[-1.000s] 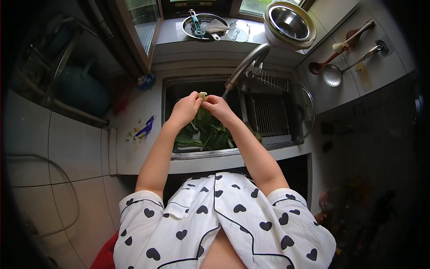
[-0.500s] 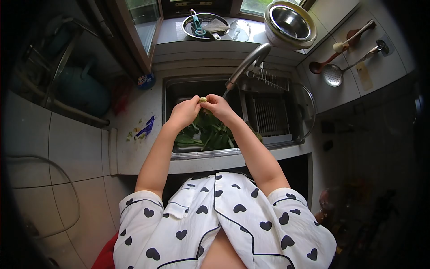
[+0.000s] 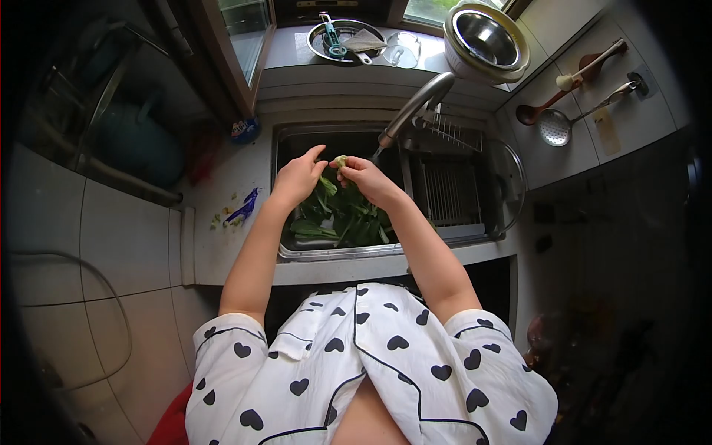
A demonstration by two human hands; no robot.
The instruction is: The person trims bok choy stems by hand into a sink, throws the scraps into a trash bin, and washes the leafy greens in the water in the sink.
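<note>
The shirt (image 3: 319, 371) was white, scattered with black hearts and edged in dark piping. The leafy vegetables (image 3: 354, 221) were deep green, the small piece (image 3: 340, 161) a pale yellowish green. On the off-white worktop (image 3: 239, 256), a vivid blue-violet object (image 3: 242, 209) set off yellow-green scraps (image 3: 216, 221). The faucet (image 3: 415, 107) and skimmer (image 3: 555, 127) were silvery, the ladle (image 3: 528, 115) reddish brown, the window frame (image 3: 222, 67) brown. Bright red cloth (image 3: 174, 420) showed below the grey tiles (image 3: 130, 245).

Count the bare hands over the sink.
2: the left hand on the left, above leafy greens; the right hand beside it, pinching a pale-green piece.
</note>
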